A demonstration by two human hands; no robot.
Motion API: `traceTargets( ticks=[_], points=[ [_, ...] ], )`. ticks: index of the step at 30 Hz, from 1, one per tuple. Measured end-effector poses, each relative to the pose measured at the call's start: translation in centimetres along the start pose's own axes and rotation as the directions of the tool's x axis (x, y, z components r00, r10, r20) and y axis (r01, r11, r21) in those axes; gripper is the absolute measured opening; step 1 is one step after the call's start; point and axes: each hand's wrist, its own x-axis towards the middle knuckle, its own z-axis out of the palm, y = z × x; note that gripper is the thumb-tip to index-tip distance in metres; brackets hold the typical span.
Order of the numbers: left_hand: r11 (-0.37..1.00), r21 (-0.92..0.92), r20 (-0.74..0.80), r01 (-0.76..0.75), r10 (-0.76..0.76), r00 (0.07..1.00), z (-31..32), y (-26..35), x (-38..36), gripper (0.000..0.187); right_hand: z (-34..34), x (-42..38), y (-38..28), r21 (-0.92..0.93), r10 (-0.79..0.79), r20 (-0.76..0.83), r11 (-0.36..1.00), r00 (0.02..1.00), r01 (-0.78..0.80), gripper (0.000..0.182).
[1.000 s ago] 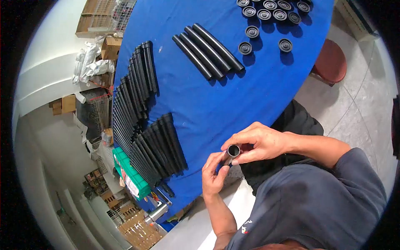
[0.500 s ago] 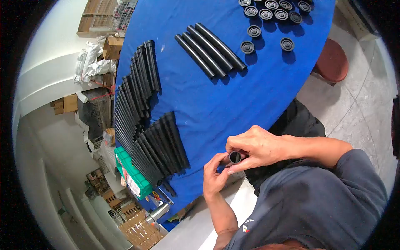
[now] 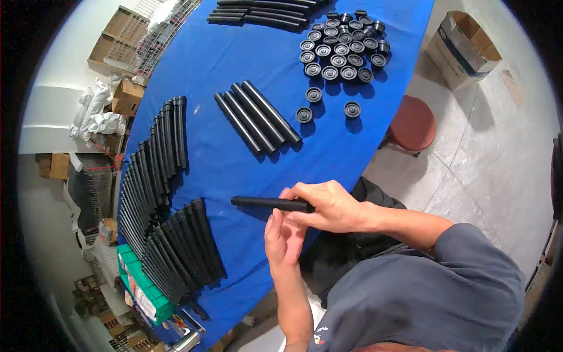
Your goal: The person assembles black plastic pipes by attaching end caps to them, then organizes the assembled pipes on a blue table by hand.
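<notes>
Between my hands is a black plastic tube (image 3: 252,202), lying nearly level with its free end pointing left over the blue cloth. My right hand (image 3: 331,205) is closed around the tube's right end and hides that end. From below, my left hand (image 3: 286,234) touches the tube's middle, thumb on the near side and fingertips showing beyond it. Several loose black tubes (image 3: 258,117) lie side by side farther up the table. Beyond them sit many round black caps (image 3: 338,60), with a few standing apart, among them one cap (image 3: 352,109).
Rows of black tubes with wider ends (image 3: 185,246) cover the table's left side, beside a green basket (image 3: 143,284). More tubes (image 3: 275,17) lie at the far edge. A red stool (image 3: 412,124) and a cardboard box (image 3: 463,50) stand on the floor at right.
The tube has turned from pointing its open end up at me to lying level, pointing left. Both hands have shifted along it. My view has swung, showing more caps and the box.
</notes>
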Motion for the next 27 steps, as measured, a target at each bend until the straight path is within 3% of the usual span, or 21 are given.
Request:
traceTargets(
  ticks=[1, 2, 5, 9, 12, 15, 17, 18, 20, 23, 24, 27],
  points=[
    [0.998, -0.066, -0.003, 0.008, -0.009, 1.000, 0.4, -0.2, 0.5, 0.042, -0.5, 0.0, -0.6, -0.054, -0.023, 0.035, 0.998, 0.999, 0.025, 0.036],
    [0.985, -0.168, 0.139, 0.037, -0.013, 0.990, -1.6, -0.5, 1.7, 0.038, -1.0, -0.2, -0.6, -0.207, -0.044, 0.089, 0.976, 0.995, 0.062, 0.042],
    [0.971, -0.236, 0.285, -0.037, 0.105, 0.953, -2.4, -0.4, 4.1, 0.034, -5.4, 0.7, -2.0, -0.464, -0.051, -0.050, 0.886, 0.997, 0.022, 0.049],
    [0.965, -0.217, 0.284, -0.147, 0.206, 0.936, -3.6, -0.8, 3.8, 0.030, -11.2, 2.5, 0.9, -0.845, -0.147, -0.179, 0.529, 0.973, -0.075, 0.059],
    [0.958, -0.223, 0.278, -0.180, 0.240, 0.930, -3.6, -1.2, 3.4, 0.031, -13.1, 2.9, 4.1, -0.901, -0.013, -0.091, 0.427, 0.996, -0.076, 0.057],
    [0.940, -0.275, 0.248, -0.200, 0.270, 0.930, -3.5, -1.1, 3.3, 0.035, -13.6, 2.4, 5.2, -0.841, 0.009, -0.017, 0.541, 1.000, -0.019, 0.045],
    [0.929, -0.277, 0.234, -0.244, 0.312, 0.921, -3.6, -1.3, 3.5, 0.036, -12.7, 2.3, 4.3, -0.704, 0.010, -0.043, 0.709, 0.999, -0.037, 0.040],
    [0.926, -0.271, 0.227, -0.261, 0.325, 0.918, -3.6, -1.3, 3.6, 0.038, -12.3, 2.1, 3.6, -0.624, 0.018, -0.054, 0.780, 0.998, -0.048, 0.038],
    [0.919, -0.267, 0.205, -0.290, 0.348, 0.915, -3.5, -1.4, 3.7, 0.039, -10.1, 1.4, 2.1, -0.277, 0.107, 0.021, 0.956, 0.994, -0.097, 0.039],
    [0.917, -0.229, 0.171, -0.325, 0.367, 0.914, -2.8, -1.3, 3.4, 0.039, -4.8, 0.4, 2.4, 0.185, 0.222, 0.094, 0.954, 0.970, -0.236, 0.043],
    [0.915, -0.206, 0.168, -0.346, 0.382, 0.909, -2.7, -1.4, 3.4, 0.039, -3.9, 0.5, 3.1, 0.093, 0.184, 0.122, 0.976, 0.975, -0.195, 0.042],
    [0.902, -0.147, 0.148, -0.406, 0.425, 0.893, -2.3, -1.5, 3.4, 0.037, -1.6, 0.8, 4.2, 0.224, 0.199, 0.109, 0.950, 0.974, -0.219, 0.039]
  ],
)
